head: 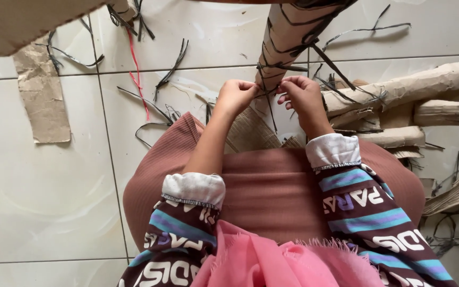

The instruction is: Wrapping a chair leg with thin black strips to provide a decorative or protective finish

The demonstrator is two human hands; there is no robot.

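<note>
A rolled cardboard tube [288,32] wrapped with several black ties stands tilted in front of me, its lower end near my lap. My left hand [236,95] pinches a black tie [268,90] at the tube's lower end. My right hand [305,98] pinches the same tie from the other side. Both sets of fingers are closed on the thin strand, close together. Loose tie ends hang down between my hands.
More tied cardboard rolls [415,87] lie stacked at the right. Loose black ties [171,69] and a red strand [136,74] lie scattered on the white tiled floor [43,202]. A torn cardboard strip [43,101] lies at the left, a cardboard sheet [22,21] at the top left.
</note>
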